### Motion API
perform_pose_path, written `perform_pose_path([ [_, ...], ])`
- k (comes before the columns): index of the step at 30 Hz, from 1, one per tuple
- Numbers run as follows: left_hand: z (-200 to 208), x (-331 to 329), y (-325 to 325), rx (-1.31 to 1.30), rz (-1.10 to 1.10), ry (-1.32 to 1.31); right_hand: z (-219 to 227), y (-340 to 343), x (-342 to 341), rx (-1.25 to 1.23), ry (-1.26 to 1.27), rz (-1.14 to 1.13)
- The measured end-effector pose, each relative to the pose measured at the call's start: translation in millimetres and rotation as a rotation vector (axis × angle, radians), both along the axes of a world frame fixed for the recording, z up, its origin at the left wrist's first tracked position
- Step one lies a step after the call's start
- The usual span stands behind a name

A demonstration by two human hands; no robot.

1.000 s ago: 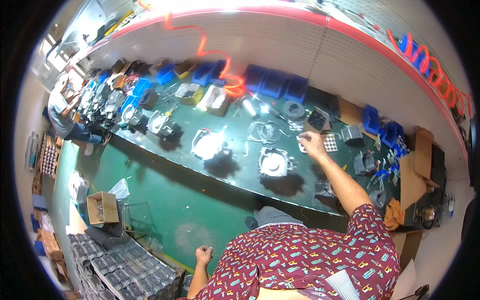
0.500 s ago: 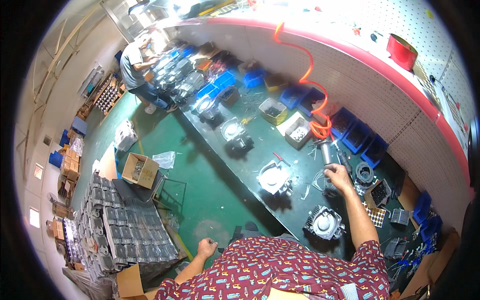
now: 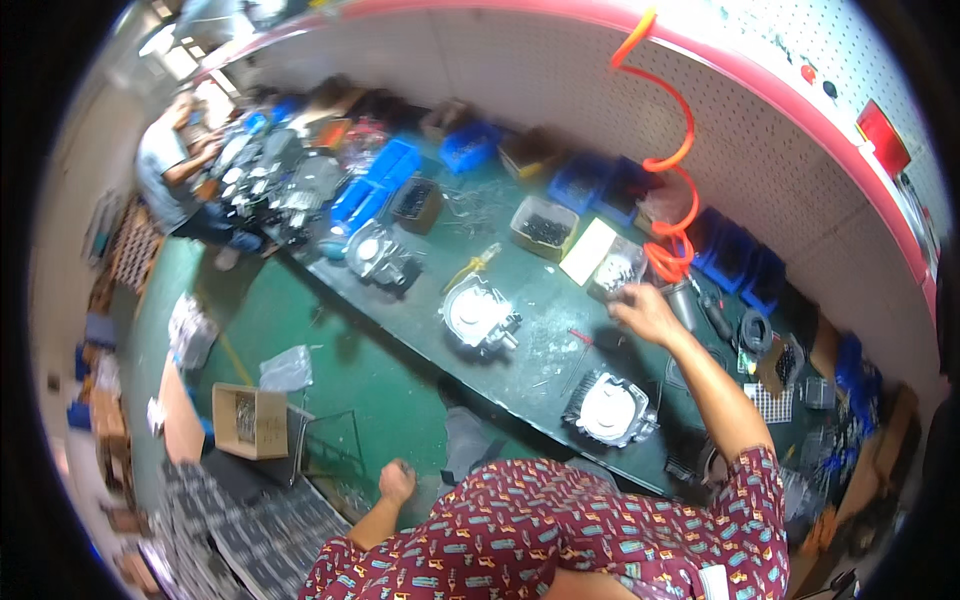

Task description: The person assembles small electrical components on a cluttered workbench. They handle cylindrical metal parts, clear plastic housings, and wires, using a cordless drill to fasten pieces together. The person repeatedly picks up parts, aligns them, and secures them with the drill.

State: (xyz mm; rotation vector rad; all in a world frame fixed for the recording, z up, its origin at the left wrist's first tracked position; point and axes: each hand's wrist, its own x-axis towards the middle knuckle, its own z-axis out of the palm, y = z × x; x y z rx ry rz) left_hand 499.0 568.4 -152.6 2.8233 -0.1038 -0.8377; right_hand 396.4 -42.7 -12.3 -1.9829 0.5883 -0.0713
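My right hand (image 3: 645, 312) reaches over the bench beside a box of small pale parts (image 3: 618, 265). Its fingers are curled together; anything between them is too small to make out. Just right of it a grey cylindrical tool (image 3: 682, 305) hangs below an orange coiled hose (image 3: 690, 150), apart from the hand. My left hand (image 3: 397, 481) is held low off the bench, over the floor, with its fingers closed; whatever they hold is hidden. Nearest me on the bench lies a finned metal engine part (image 3: 610, 408) with a bright round face. Similar ones, such as this metal housing (image 3: 480, 315), lie further left.
Blue bins (image 3: 735, 255) line the bench's back wall, along with a box of dark screws (image 3: 545, 225). A thin red-handled tool (image 3: 580, 336) lies on the bench. Left on the floor side are an open carton (image 3: 250, 422) and stacked grey parts (image 3: 270, 535). Another person (image 3: 180, 180) works at the far end.
My right hand has let go of the grey cylindrical tool and moved toward the box of pale parts. My view has shifted along the bench; my left hand stays low and closed.
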Motion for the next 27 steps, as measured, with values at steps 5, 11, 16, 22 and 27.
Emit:
perform_pose_path([
  [5, -57, 201, 13, -0.314, -0.216, -0.136, -47, 23, 102, -0.323, -0.071, -0.232],
  [11, -33, 377, -8, -0.575, -0.159, -0.09, -67, 7, 200, -0.492, 0.132, -0.401],
  [16, -31, 429, 10, -0.605, -0.126, -0.011, -85, -15, 258, -0.576, 0.446, -0.31],
  [22, -5, 385, 53, -0.575, -0.093, 0.098, -135, -26, 299, -0.491, 0.868, -0.226],
  [27, 20, 368, 25, -0.527, -0.091, 0.105, -146, -49, 295, -0.331, 0.782, -0.177],
])
